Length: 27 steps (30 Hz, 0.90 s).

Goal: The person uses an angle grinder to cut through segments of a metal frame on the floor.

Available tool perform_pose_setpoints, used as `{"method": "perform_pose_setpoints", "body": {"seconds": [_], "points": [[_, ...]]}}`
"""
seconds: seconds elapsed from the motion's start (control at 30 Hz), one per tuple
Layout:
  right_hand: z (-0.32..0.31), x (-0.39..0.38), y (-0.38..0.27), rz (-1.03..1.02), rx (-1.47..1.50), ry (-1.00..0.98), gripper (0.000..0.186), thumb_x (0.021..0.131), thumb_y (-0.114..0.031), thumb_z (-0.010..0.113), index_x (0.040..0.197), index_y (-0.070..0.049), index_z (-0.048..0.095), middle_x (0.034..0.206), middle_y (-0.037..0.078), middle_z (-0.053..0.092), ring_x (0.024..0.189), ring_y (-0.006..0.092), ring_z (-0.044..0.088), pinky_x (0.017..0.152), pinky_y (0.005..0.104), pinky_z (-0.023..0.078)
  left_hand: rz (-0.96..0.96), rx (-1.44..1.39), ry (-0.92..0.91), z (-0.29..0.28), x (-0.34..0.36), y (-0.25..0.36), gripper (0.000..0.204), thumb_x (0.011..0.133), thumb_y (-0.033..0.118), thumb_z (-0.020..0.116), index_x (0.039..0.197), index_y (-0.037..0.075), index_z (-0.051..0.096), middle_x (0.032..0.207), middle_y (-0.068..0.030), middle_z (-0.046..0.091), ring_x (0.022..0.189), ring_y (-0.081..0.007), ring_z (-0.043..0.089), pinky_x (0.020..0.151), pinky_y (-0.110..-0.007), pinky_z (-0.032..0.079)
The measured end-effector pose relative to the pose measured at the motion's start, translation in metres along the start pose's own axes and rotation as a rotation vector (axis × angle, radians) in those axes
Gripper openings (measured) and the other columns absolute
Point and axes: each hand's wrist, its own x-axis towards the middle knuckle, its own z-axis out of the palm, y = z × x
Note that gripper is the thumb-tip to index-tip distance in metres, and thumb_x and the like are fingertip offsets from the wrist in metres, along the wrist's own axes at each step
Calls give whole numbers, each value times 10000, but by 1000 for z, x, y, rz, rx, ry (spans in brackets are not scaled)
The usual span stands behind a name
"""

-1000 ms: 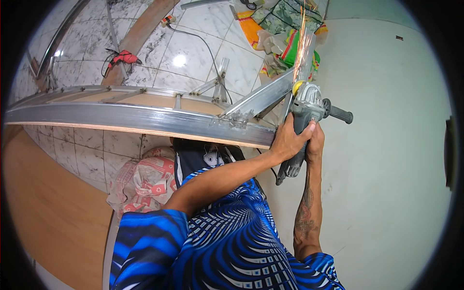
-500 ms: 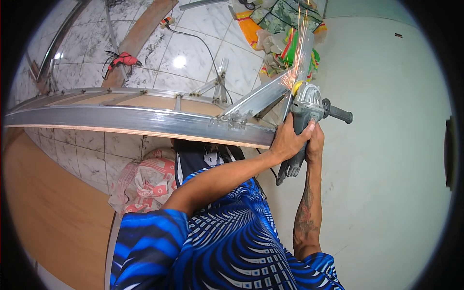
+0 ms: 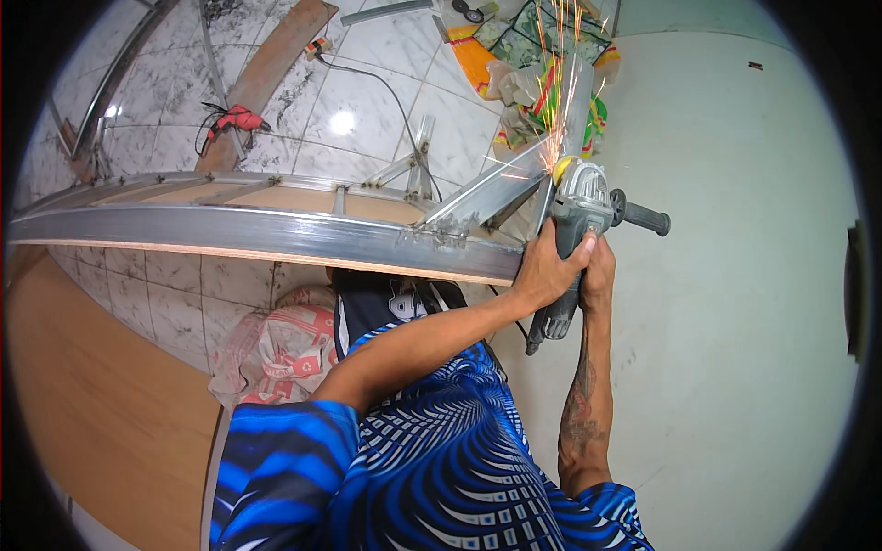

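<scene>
both hands — left hand (image 3: 546,271), right hand (image 3: 599,272) — grip an angle grinder (image 3: 575,230) sparking against a metal frame (image 3: 276,230).

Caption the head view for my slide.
Both hands grip an angle grinder throwing sparks off an aluminium frame.

Grey angle grinder (image 3: 574,241), orange sparks (image 3: 560,110), silver metal frame (image 3: 266,228), blue-and-white swirl-patterned shirt (image 3: 432,459), white marbled floor tiles (image 3: 367,83).

Bright, even light — glare spot on tiles (image 3: 342,122), fisheye-bent edges — sharp.
</scene>
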Motion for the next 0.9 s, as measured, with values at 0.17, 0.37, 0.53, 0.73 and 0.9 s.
{"method": "perform_pose_setpoints", "body": {"seconds": [0.17,0.37,0.53,0.73,0.9], "points": [[-4,1,2,12,-47,-12,520,990,-401,501,1260,41,542,1061,83,612,963,157,546,867,281,440,-14,20,-2,2,0,-4,663,899,460,591,1271,-74,466,1057,-320,633,1009,-471,620,873,-474,478],[0,1,-6,1,-57,-15,534,987,-417,510,1258,43,546,1053,83,616,959,158,544,865,285,441,7,9,12,2,1,-5,668,899,462,587,1278,-73,457,1061,-318,630,1009,-466,620,877,-473,474],[1,0,-6,-8,-1,-19,521,993,-399,512,1265,44,544,1079,88,617,981,158,546,881,286,439,-12,11,-10,0,1,-4,671,898,460,591,1274,-80,461,1059,-321,631,1006,-465,621,880,-470,475],[3,0,-9,-6,9,-19,510,997,-383,509,1274,44,541,1091,86,615,986,156,545,889,287,437,-3,18,3,1,2,-7,677,898,468,592,1250,-98,474,1048,-323,632,1010,-454,624,883,-463,474],[3,0,-10,-9,-13,-27,517,997,-395,509,1271,41,544,1094,82,614,985,152,542,888,285,437,-10,13,5,0,0,-4,671,898,467,595,1257,-87,477,1048,-310,638,1009,-437,631,883,-458,477]]}}
